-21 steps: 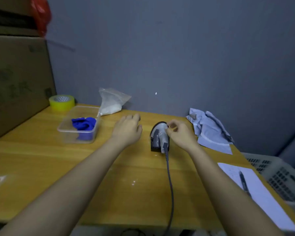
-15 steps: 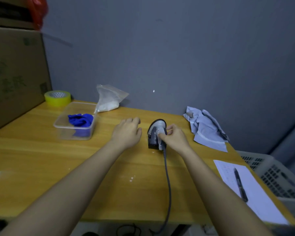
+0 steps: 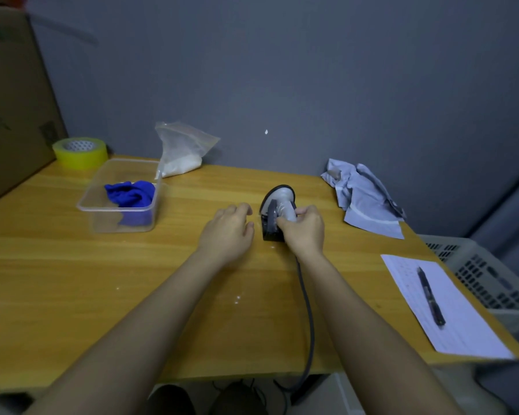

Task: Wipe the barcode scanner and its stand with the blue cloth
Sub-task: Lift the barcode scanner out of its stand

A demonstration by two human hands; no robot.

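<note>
The barcode scanner (image 3: 277, 205), grey and black, sits in its stand near the middle of the wooden table (image 3: 72, 280). My right hand (image 3: 304, 232) is wrapped around the scanner's handle from the near side. My left hand (image 3: 228, 232) rests flat on the table just left of the stand, fingers loosely apart, holding nothing. The stand's base is mostly hidden behind the scanner and my right hand. The blue cloth (image 3: 131, 194) lies crumpled inside a clear plastic tub (image 3: 102, 214) at the left.
The scanner's grey cable (image 3: 307, 310) runs toward me and over the table's front edge. Yellow tape roll (image 3: 80, 152), cardboard box (image 3: 9, 100), plastic bag of white powder (image 3: 180, 151), grey crumpled cloth (image 3: 364, 199), paper sheet (image 3: 462, 324) with pen (image 3: 429, 295), grey crate (image 3: 486, 274) at right.
My right hand has slid from the scanner's head down onto its handle and closed around it. My left hand stays beside the stand. The camera has tilted a little.
</note>
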